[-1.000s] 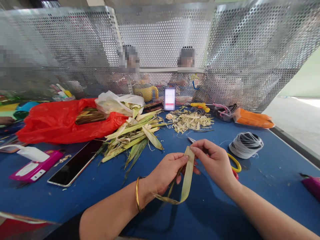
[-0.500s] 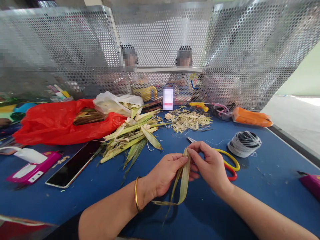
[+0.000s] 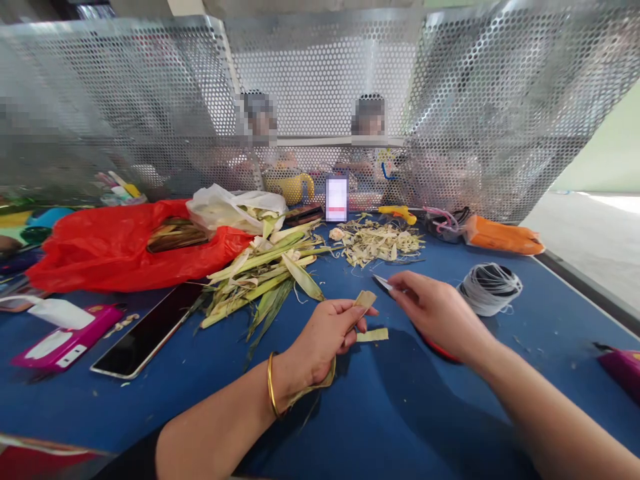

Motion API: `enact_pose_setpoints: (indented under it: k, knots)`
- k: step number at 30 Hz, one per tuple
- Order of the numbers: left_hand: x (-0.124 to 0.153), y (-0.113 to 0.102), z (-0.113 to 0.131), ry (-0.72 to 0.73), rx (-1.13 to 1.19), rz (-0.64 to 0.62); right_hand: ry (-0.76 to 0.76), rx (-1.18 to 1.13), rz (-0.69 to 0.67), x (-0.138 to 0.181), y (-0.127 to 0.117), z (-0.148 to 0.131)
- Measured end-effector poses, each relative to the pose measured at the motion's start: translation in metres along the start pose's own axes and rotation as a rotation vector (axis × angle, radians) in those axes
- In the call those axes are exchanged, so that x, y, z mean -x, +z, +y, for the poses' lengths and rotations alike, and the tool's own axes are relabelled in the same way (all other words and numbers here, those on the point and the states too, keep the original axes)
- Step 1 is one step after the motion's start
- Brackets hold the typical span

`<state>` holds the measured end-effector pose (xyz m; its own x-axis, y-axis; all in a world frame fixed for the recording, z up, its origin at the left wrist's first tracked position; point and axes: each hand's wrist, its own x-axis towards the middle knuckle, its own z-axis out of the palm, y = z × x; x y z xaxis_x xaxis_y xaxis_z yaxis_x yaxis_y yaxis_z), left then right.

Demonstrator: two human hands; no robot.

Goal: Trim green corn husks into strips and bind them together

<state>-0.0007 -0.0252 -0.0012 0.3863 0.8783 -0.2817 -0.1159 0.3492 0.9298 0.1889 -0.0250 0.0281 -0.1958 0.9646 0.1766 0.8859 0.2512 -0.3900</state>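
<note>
Probably to leave its tip free, my left hand [image 3: 323, 339] pinches the husk strip [image 3: 365, 300] over the bench [image 3: 560, 307], in from its near edge; whether my right hand [image 3: 443, 313] grips the scissors [image 3: 383, 283], I can't tell.

One head-worn camera faces forward and down from close above the flat blue tabletop [image 3: 560, 333] toward the silver perforated metal screen [image 3: 320, 73].
</note>
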Motion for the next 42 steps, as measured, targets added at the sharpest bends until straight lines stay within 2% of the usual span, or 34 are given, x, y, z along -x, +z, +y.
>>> enact_pose_setpoints:
  k: [2,3,6,9,12,15,17,21,23,26,33,42]
  knots:
    - [-0.003,-0.003,0.001,0.031,-0.027,0.023,0.097,0.416,-0.192,0.000,-0.009,0.017]
    - [-0.004,-0.005,0.001,0.043,-0.040,0.033,0.150,0.540,-0.301,0.001,-0.011,0.026]
    - [-0.008,-0.009,0.001,0.056,-0.071,0.060,0.151,0.590,-0.386,0.004,-0.009,0.043]
    - [-0.010,-0.011,0.002,0.063,-0.094,0.087,0.099,0.602,-0.412,0.003,-0.003,0.047]
    - [-0.011,-0.013,0.004,0.092,-0.126,0.116,0.102,0.609,-0.380,-0.002,-0.001,0.046]
    - [-0.012,-0.015,0.006,0.130,-0.158,0.159,0.121,0.505,-0.274,-0.006,0.000,0.044]
    - [-0.014,-0.017,0.008,0.150,-0.170,0.198,0.116,0.294,-0.211,-0.007,0.000,0.042]
    - [-0.016,-0.020,0.013,0.154,-0.159,0.255,0.087,-0.295,-0.145,-0.003,-0.002,0.032]
    - [-0.017,-0.021,0.016,0.159,-0.138,0.262,0.034,-0.422,-0.137,-0.001,-0.005,0.026]
    - [-0.016,-0.021,0.018,0.180,-0.107,0.266,-0.045,-0.375,-0.157,0.004,-0.009,0.018]
    - [-0.014,-0.017,0.016,0.157,-0.139,0.280,-0.065,-0.115,-0.142,0.008,-0.004,0.009]
    - [-0.012,-0.017,0.014,0.136,-0.145,0.163,-0.084,-0.118,-0.130,0.010,-0.006,0.005]
